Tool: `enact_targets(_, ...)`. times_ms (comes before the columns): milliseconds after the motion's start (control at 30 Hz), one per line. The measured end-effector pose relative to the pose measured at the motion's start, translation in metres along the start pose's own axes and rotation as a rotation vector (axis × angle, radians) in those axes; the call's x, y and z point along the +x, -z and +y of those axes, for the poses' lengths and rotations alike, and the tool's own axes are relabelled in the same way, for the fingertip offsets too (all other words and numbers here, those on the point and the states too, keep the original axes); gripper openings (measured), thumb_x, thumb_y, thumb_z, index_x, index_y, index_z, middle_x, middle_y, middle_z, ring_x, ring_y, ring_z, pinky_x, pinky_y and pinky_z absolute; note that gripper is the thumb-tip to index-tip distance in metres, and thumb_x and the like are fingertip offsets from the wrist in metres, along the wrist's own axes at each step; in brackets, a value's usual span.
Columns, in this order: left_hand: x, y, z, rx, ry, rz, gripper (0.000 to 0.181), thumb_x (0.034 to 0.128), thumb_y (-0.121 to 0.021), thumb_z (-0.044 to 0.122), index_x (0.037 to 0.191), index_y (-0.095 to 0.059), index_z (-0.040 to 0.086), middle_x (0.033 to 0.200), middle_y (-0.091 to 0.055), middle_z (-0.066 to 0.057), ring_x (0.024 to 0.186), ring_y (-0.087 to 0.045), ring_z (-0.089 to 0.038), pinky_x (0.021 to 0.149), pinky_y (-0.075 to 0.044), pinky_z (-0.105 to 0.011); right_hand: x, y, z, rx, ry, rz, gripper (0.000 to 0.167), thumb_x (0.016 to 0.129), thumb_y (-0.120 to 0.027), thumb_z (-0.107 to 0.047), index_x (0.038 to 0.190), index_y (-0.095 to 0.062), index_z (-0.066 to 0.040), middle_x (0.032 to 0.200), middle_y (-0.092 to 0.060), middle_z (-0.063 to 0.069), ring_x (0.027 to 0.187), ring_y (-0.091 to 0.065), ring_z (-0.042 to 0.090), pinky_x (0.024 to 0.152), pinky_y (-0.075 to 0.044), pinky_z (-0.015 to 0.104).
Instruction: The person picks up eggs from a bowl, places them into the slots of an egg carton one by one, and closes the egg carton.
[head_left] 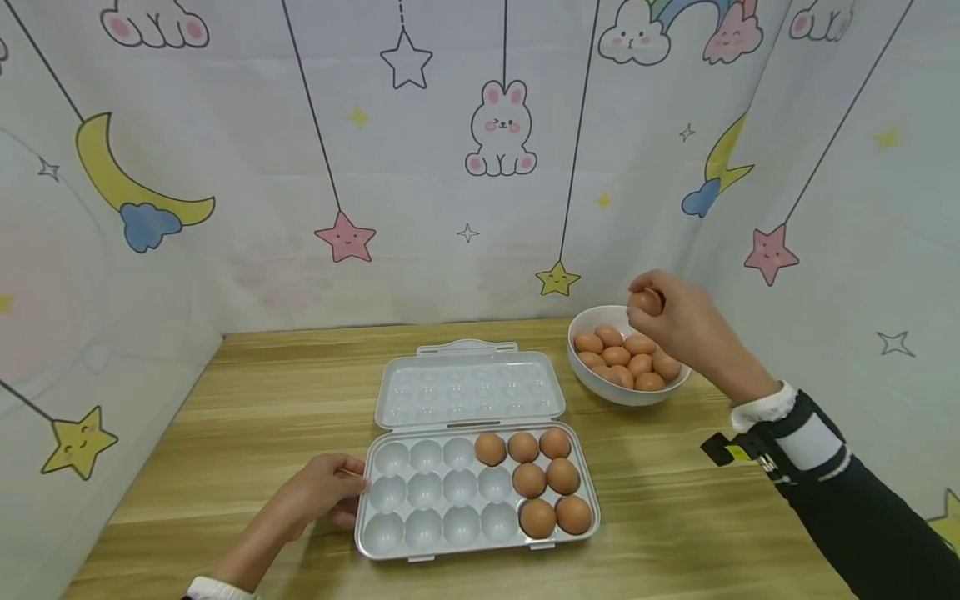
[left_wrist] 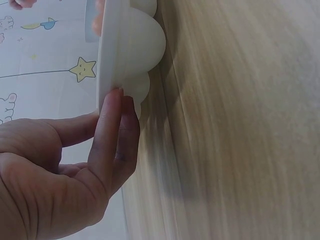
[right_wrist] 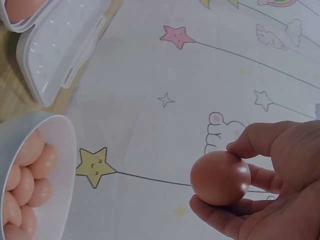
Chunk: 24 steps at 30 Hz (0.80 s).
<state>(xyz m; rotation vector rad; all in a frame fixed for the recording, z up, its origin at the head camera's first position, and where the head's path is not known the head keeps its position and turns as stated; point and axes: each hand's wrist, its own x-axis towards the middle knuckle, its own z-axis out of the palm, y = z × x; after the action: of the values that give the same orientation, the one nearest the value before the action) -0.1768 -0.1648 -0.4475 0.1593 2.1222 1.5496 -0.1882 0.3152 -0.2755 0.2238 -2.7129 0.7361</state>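
Note:
Above the white bowl (head_left: 628,398) of brown eggs, my right hand (head_left: 686,327) holds one brown egg (right_wrist: 220,178) between thumb and fingers. On the table lies a white egg carton (head_left: 442,546) with its lid folded back. Eggs fill the carton's right-hand cups: three in the back row, two in the middle row and two in the front row. The cups to the left hold nothing. My left hand (head_left: 318,493) grips the carton's left rim; in the left wrist view its thumb lies on the rim and its fingers (left_wrist: 107,135) touch the underside.
The open lid (head_left: 468,390) lies behind the carton, beside the bowl. A white curtain (head_left: 420,167) printed with stars, moons and a rabbit stands along the back and both sides of the wooden table (head_left: 285,392). The right wrist wears a strapped device (head_left: 727,450).

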Motion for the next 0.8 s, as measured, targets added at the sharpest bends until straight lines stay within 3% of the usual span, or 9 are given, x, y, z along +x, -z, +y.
enact_targets(233,0.000,0.000,0.000,-0.005,-0.001,-0.003,0.034,0.0991,-0.058,0.000,0.123,-0.050,-0.023,0.096,-0.069,-0.015,0.082,-0.070,-0.024,0.066,-0.065,-0.040,-0.008,0.008,-0.021,0.038,0.054,0.047,0.028,0.097,-0.066,-0.015,0.123,-0.062,-0.006,0.107,-0.066,0.015,0.090,-0.060,0.028,0.072,-0.050,0.035)
enact_targets(367,0.000,0.000,0.000,-0.006,0.006,-0.001,0.033,0.0992,-0.057,-0.001,0.123,-0.050,-0.022,0.096,-0.069,-0.015,0.082,-0.070,-0.024,0.066,-0.065,-0.039,-0.012,0.009,-0.034,0.087,0.110,0.069,0.026,0.096,-0.070,-0.013,0.120,-0.062,-0.006,0.107,-0.066,0.011,0.095,-0.065,0.027,0.082,-0.056,0.036)
enact_targets(467,0.001,0.000,0.000,-0.005,0.006,-0.003,0.033,0.0996,-0.057,-0.001,0.123,-0.049,-0.023,0.096,-0.069,-0.015,0.082,-0.070,-0.025,0.067,-0.065,-0.039,-0.014,0.007,-0.043,0.148,0.168,0.081,0.029,0.094,-0.073,-0.008,0.121,-0.062,-0.002,0.111,-0.067,0.012,0.099,-0.067,0.027,0.088,-0.057,0.024)
enact_targets(600,0.002,0.000,0.000,-0.008,0.006,-0.006,0.033,0.0996,-0.057,0.000,0.123,-0.050,-0.022,0.096,-0.069,-0.015,0.082,-0.070,-0.025,0.067,-0.065,-0.039,-0.019,0.002,-0.053,0.185,0.251,0.090,0.040,0.090,-0.077,0.000,0.127,-0.062,0.004,0.116,-0.068,0.015,0.100,-0.067,0.027,0.086,-0.050,0.006)
enact_targets(800,0.001,-0.001,0.000,-0.010,0.009,-0.003,0.033,0.0986,-0.057,-0.001,0.123,-0.050,-0.022,0.095,-0.069,-0.016,0.081,-0.070,-0.024,0.066,-0.065,-0.039,-0.029,-0.004,-0.070,0.237,0.316,0.054,0.041,0.088,-0.079,0.003,0.126,-0.065,0.004,0.116,-0.068,0.012,0.099,-0.066,0.021,0.087,-0.055,0.013)
